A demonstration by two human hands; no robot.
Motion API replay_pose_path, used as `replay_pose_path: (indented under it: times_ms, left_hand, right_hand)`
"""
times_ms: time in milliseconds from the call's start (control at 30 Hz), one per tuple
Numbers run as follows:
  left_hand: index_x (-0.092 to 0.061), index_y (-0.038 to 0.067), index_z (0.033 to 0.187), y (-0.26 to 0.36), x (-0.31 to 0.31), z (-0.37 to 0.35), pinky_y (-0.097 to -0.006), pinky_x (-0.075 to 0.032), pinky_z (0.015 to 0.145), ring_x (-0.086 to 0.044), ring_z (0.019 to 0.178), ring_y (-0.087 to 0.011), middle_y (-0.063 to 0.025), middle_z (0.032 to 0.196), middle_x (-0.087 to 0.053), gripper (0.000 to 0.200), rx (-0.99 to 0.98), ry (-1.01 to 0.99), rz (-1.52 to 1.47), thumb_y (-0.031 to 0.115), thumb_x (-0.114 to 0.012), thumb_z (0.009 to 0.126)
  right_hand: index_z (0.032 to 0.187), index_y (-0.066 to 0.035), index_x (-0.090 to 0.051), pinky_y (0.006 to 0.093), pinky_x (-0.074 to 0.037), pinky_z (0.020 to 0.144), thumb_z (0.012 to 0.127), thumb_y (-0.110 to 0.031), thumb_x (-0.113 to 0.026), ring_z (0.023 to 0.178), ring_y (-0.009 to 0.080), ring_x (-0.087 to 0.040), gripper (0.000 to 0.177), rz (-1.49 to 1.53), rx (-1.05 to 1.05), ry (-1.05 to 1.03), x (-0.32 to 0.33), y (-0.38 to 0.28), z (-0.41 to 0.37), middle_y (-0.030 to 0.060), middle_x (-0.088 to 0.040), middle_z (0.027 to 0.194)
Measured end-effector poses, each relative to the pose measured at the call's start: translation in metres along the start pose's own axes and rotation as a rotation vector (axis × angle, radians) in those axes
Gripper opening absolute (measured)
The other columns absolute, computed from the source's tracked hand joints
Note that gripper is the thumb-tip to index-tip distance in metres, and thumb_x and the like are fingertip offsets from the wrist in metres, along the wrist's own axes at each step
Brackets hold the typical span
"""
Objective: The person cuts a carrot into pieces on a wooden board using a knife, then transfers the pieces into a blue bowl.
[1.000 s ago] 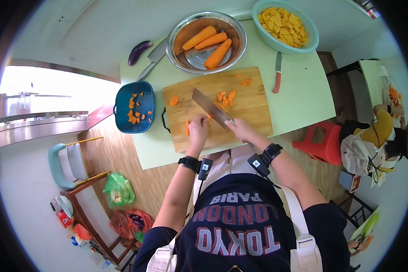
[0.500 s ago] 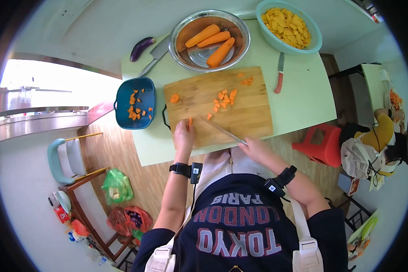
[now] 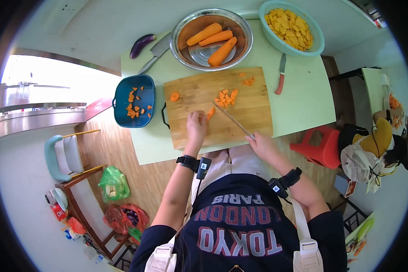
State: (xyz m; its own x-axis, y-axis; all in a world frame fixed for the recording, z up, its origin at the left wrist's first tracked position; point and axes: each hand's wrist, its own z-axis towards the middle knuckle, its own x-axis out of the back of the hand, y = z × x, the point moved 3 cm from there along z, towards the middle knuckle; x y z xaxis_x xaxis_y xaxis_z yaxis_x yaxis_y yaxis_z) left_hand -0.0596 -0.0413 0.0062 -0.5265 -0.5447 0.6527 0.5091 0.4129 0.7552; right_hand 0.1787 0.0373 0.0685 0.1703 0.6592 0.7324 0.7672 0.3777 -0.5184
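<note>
My left hand (image 3: 196,129) is over the left part of a wooden cutting board (image 3: 249,118), fingers bent and closed. Its fingertips are against an orange carrot piece (image 3: 211,114). In my right hand (image 3: 262,144), at the board's near edge, is the handle of a knife (image 3: 233,120); its blade slants up and left, the tip just above that piece. A small pile of carrot chunks (image 3: 225,98) lies past the blade. One round carrot slice (image 3: 175,96) sits at the far left of the board, and small carrot bits (image 3: 248,82) at the far right.
Left of the board stands a blue basket (image 3: 135,81) with carrot chunks. Behind are a metal colander (image 3: 247,41) of whole carrots, a cleaver (image 3: 155,56), an eggplant (image 3: 141,46) and a bowl (image 3: 321,43) of yellow slices. A red-handled knife (image 3: 280,79) lies right.
My left hand has moved right and farther up the board, with the carrot piece now nearer the pile. The knife has shifted up and right, its tip now beside the chunks.
</note>
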Motion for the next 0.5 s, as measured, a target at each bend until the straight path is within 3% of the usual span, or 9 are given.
replay_pose_path:
  times_ms: [67, 167, 367, 500]
  left_hand:
    - [-0.058, 0.000, 0.090, 0.006, 0.002, -0.005, -0.0333, -0.048, 0.061, -0.059, 0.068, -0.0238, -0.0141, 0.084, -0.056, 0.014, -0.089, -0.106, -0.056, 0.005, -0.063, 0.078]
    - [-0.058, 0.000, 0.089, 0.006, -0.008, -0.008, -0.0333, -0.048, 0.062, -0.058, 0.067, -0.0246, -0.0143, 0.084, -0.056, 0.012, -0.117, -0.129, -0.031, 0.003, -0.062, 0.079]
    - [-0.058, 0.001, 0.087, 0.017, -0.006, -0.005, -0.0348, -0.048, 0.061, -0.059, 0.068, -0.0277, -0.0153, 0.083, -0.057, 0.009, -0.137, -0.119, 0.046, 0.007, -0.060, 0.081]
    - [-0.058, 0.002, 0.087, 0.012, -0.009, 0.001, -0.0363, -0.048, 0.061, -0.060, 0.068, -0.0291, -0.0155, 0.082, -0.059, 0.010, -0.091, -0.093, 0.084, 0.010, -0.059, 0.082]
  right_hand:
    - [0.083, 0.001, -0.051, 0.0505, -0.045, 0.057, 0.092, -0.041, -0.042, 0.064, 0.0431, -0.058, 0.043, -0.004, 0.002, -0.010, -0.002, -0.009, -0.005, 0.0240, -0.059, 0.066]
    - [0.087, 0.001, -0.050, 0.0502, -0.046, 0.056, 0.092, -0.039, -0.042, 0.064, 0.0424, -0.059, 0.041, 0.005, -0.008, -0.043, -0.005, -0.024, -0.007, 0.0232, -0.060, 0.066]
    - [0.091, 0.001, -0.049, 0.0487, -0.048, 0.057, 0.092, -0.037, -0.043, 0.065, 0.0402, -0.061, 0.039, -0.077, -0.071, -0.118, 0.004, -0.045, -0.007, 0.0218, -0.061, 0.068]
    - [0.091, 0.001, -0.049, 0.0485, -0.047, 0.056, 0.092, -0.036, -0.043, 0.064, 0.0401, -0.060, 0.038, -0.059, -0.047, -0.058, 0.005, -0.040, -0.005, 0.0213, -0.061, 0.067]
